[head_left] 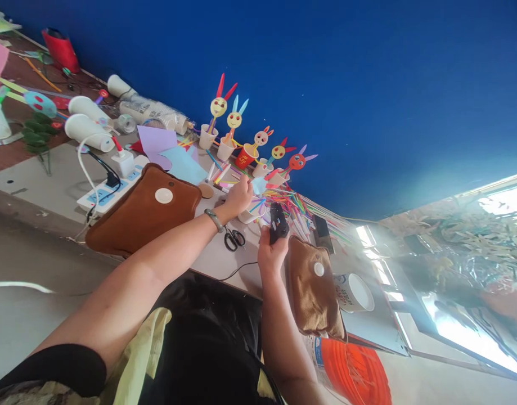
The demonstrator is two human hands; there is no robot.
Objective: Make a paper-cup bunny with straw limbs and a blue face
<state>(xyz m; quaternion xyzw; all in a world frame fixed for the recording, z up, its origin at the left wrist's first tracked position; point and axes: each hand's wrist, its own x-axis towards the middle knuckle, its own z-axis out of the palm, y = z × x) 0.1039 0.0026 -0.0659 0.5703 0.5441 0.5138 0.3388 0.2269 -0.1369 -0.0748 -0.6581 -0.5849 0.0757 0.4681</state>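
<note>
Lap: black cloth [207, 343] over the person's legs, nearest the camera, with a pale yellow fabric [134, 365] at its 8 o'clock.
Right hand: right hand [272, 254] wrapped tight around a black glue gun [278, 223], nozzle pointing to 12 o'clock; a black cord [241, 270] trails off at 8 o'clock.
Left hand: left hand [238, 198] with fingertips pinched narrow on a light blue paper piece [259, 185], just at 10 o'clock of the glue gun; a green bangle [214, 219] sits on the wrist.
White cup: paper cup [252, 212] with coloured strips, under the left hand, touching the tabletop [51, 180].
Scissors: black scissors [234, 239] lying flat at 7 o'clock of the cup.
Pouches: dark brown pouch [144, 211] at 9 o'clock of the left hand; tan pouch [313, 289] at 4 o'clock of the right hand, both with a white round cap.
Straws: heap of coloured straws [300, 214] at 2 o'clock of the glue gun.
Figures: row of bunny-eared figures in cups [258, 149] at 12 o'clock, against the blue wall [368, 84].
Power strip: white power strip [110, 188] at 10 o'clock of the dark brown pouch, plugs in it.
Paper rolls: white rolls [87, 129] farther out at 10 o'clock.
</note>
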